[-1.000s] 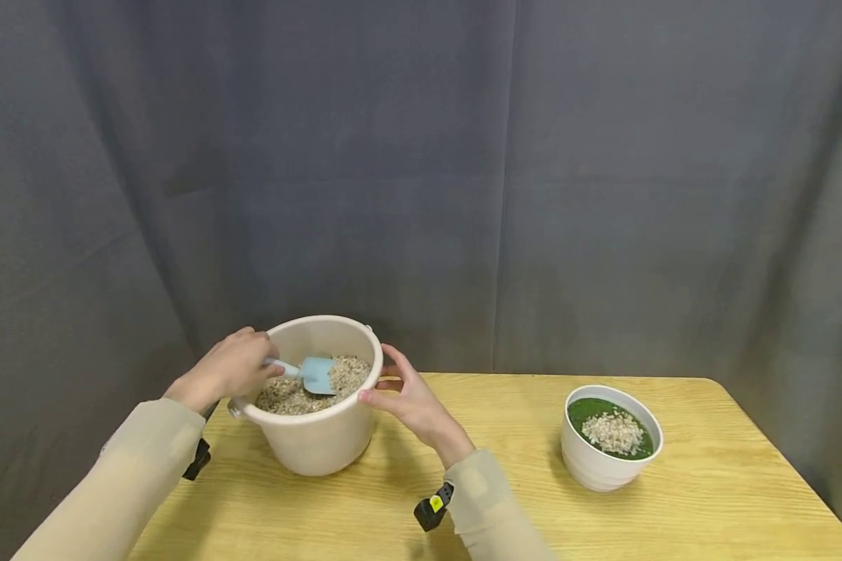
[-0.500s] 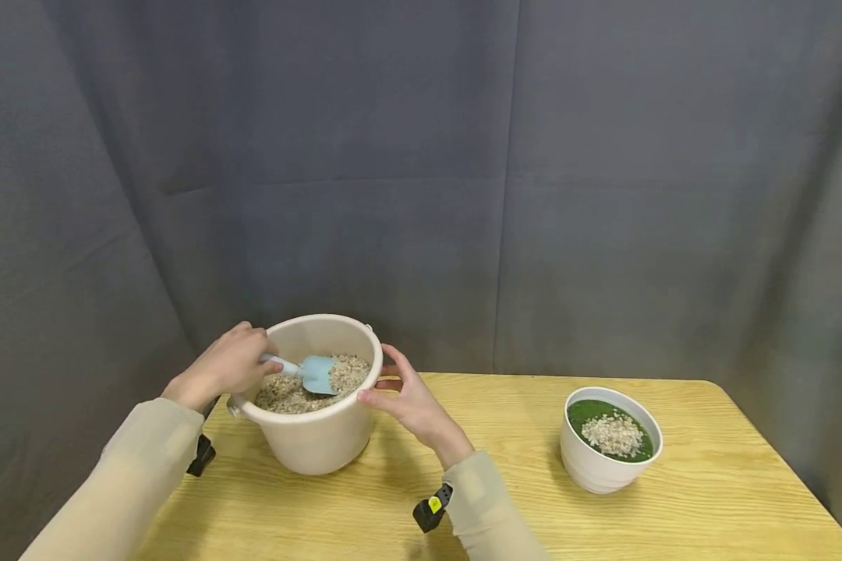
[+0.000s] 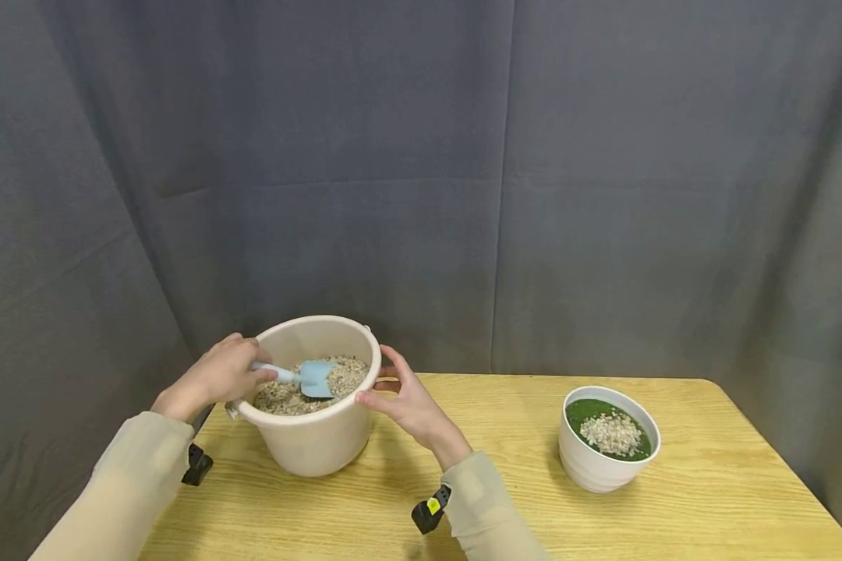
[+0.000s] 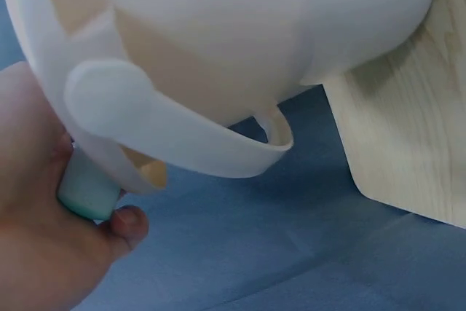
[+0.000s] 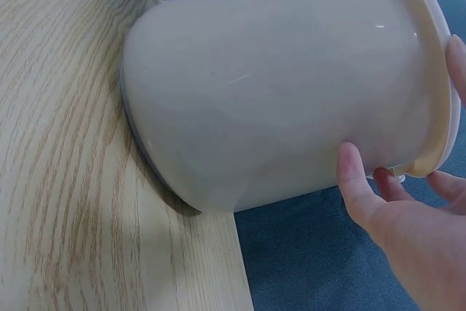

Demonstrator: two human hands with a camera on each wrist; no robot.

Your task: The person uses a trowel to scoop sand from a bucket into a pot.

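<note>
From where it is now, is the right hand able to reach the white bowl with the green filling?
Probably yes. The right hand rests on the bucket rim, holding nothing, and the table between it and the white bowl shows nothing in the way. The left hand holds the scoop.

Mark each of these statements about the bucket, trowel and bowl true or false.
1. The left hand grips the blue trowel. True.
2. The trowel's blade sits in the white bowl. False: it is in the cream bucket, on the gravel.
3. The right hand touches the bucket's rim. True.
4. The bowl stands left of the bucket. False: it stands to the right.
5. The bowl holds green filling topped with gravel. True.
</note>
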